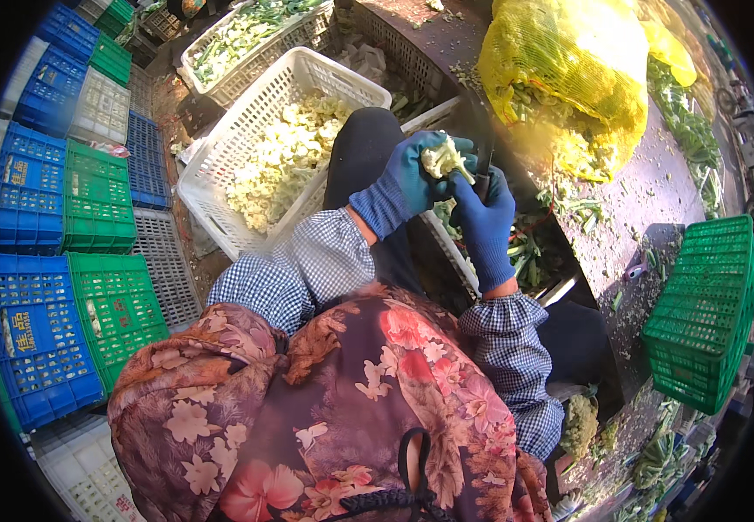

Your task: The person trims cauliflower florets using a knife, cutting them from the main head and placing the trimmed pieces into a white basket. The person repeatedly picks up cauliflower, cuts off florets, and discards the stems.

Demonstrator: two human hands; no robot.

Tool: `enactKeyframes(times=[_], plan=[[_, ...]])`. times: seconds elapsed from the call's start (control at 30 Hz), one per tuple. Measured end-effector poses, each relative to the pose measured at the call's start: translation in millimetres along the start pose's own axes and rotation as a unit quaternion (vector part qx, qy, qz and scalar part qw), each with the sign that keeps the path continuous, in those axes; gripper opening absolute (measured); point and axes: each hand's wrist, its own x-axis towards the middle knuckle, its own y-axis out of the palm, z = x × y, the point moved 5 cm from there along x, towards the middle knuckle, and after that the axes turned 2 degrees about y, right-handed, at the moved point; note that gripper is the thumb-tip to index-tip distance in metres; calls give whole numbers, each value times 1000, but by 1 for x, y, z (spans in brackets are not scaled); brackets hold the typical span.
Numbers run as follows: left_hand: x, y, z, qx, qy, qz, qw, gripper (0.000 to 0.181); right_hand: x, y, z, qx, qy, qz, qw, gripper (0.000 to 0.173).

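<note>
Gloved in blue, my left hand [409, 176] grips a pale cauliflower piece [443, 158], its cut stem facing my other hand. My right hand [484, 222], also in a blue glove, is closed around the dark handle of a knife [482, 186]. The blade points away from me, beside the cauliflower, and is hard to make out against the dark background. Left of my knee, a white plastic crate [214, 189] holds many cut cauliflower florets [286, 156]. Green leaf and stem trimmings [526, 258] lie below my right hand.
A yellow mesh sack [566, 72] of cauliflower lies on the littered work table [651, 176]. An upturned-looking green crate [703, 313] stands at the right. Stacked blue crates [41, 333] and green crates [116, 307] line the left. Another crate of trimmings [253, 46] is ahead.
</note>
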Motion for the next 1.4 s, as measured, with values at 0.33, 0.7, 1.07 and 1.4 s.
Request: enactKeyframes(times=[0.33, 0.7, 1.07, 1.4], plan=[[-137, -72, -177, -23, 281, -145, 948, 41, 44, 176, 30, 193, 56, 232, 952, 29], [-142, -96, -209, 267, 475, -415, 729, 31, 61, 130, 14, -209, -74, 162, 962, 53], [212, 117, 111, 608, 177, 53, 772, 47, -4, -269, 12, 89, -92, -323, 938, 26], [398, 151, 250, 951, 35, 153, 265, 64, 23, -297, 19, 259, -57, -360, 894, 30]])
